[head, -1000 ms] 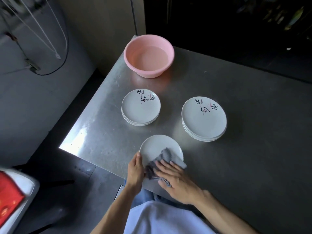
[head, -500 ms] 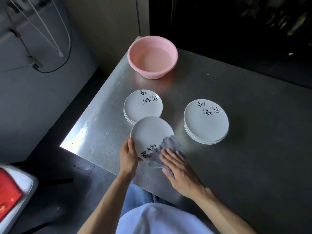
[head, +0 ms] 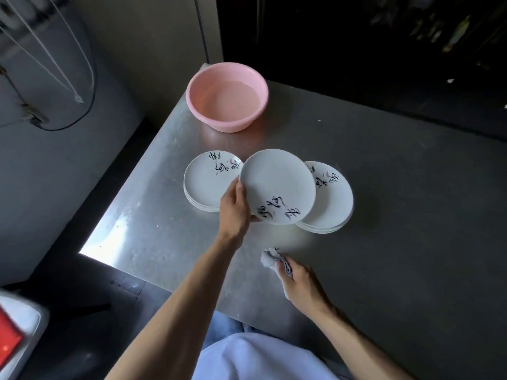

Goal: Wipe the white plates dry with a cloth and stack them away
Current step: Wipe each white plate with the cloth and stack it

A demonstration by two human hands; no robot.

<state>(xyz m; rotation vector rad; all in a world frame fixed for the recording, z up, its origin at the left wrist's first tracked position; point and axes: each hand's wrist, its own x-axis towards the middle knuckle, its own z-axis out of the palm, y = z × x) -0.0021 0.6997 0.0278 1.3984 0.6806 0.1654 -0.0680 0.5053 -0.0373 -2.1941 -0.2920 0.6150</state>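
Lifted since before: my left hand (head: 234,212) grips round white printed plate (head: 277,185) over right-hand plate stack (head: 336,207)'s left rim; right hand (head: 301,283) clutches grey cloth (head: 270,259).

The person wears a plain pale top (head: 255,357) of light lilac-blue colour, seen at the bottom edge of the view. Beside it shows a piece of blue denim trousers (head: 223,327). The left forearm (head: 178,297) and right forearm (head: 354,335) are bare down to the left hand (head: 234,212) and right hand (head: 300,283).
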